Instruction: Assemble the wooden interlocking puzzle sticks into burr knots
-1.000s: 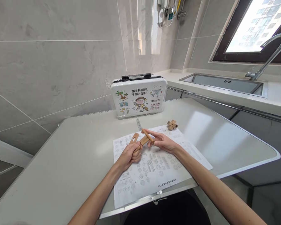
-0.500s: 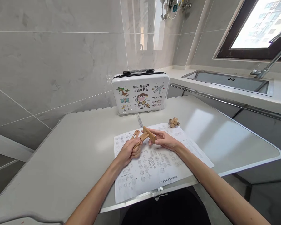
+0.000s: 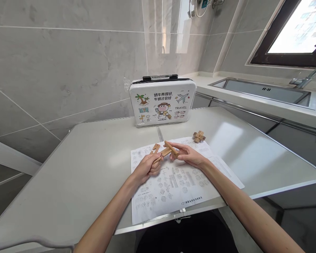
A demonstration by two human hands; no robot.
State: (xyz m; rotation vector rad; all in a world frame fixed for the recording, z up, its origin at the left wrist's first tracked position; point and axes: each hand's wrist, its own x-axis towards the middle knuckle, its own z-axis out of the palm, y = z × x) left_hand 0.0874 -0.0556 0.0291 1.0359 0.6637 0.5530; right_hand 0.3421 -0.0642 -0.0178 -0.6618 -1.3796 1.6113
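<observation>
My left hand (image 3: 146, 168) is closed around a wooden puzzle piece (image 3: 165, 152) that points up and to the right. My right hand (image 3: 191, 155) pinches a second wooden puzzle bar (image 3: 171, 149) between thumb and fingers, set crosswise at the end of the first piece. The two pieces appear to touch there. Just beyond my left fingers shows a notched wooden piece (image 3: 155, 147); whether that hand holds it or it lies on the paper, I cannot tell. Below both hands lies a printed diagram sheet (image 3: 173, 205).
An assembled wooden burr puzzle (image 3: 199, 136) sits at the sheet's upper right corner. A white plastic-wrapped case (image 3: 183, 117) with cartoon prints stands at the back of the folding table (image 3: 105, 168). To the right are a counter and sink (image 3: 265, 92).
The crosswise bar has turned in my right hand, so its numbered face shows less. The whole view has shifted slightly; my left hand keeps its grip.
</observation>
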